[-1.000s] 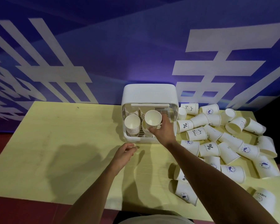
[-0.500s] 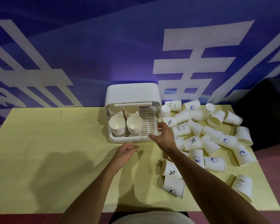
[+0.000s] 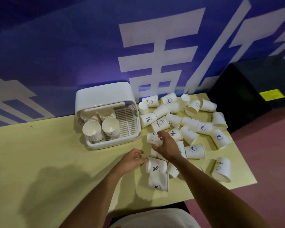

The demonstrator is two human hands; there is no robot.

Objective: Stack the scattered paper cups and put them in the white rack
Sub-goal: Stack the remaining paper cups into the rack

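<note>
The white rack [image 3: 113, 143] stands at the back of the yellow table, lid up. It holds two stacks of paper cups [image 3: 91, 131] [image 3: 110, 126] in front and more cups behind. Many loose cups [image 3: 190, 125] lie scattered to its right. My right hand [image 3: 167, 144] is just right of the rack's front corner; its fingers and thumb curl round a lying cup [image 3: 152, 139]. My left hand [image 3: 132, 159] hovers lower, fingers loosely curled, fingertips touching the end of a "%" cup [image 3: 155, 167] on its side.
The yellow table [image 3: 39, 153] ends at a front edge near my body and a right edge past the cups. A blue banner wall rises behind the rack. A dark box [image 3: 253, 83] stands at the back right.
My right hand set a cup stack into the rack, let go, then drew back to the right onto a loose cup. My left hand shifted slightly right toward the "%" cup. The view panned right.
</note>
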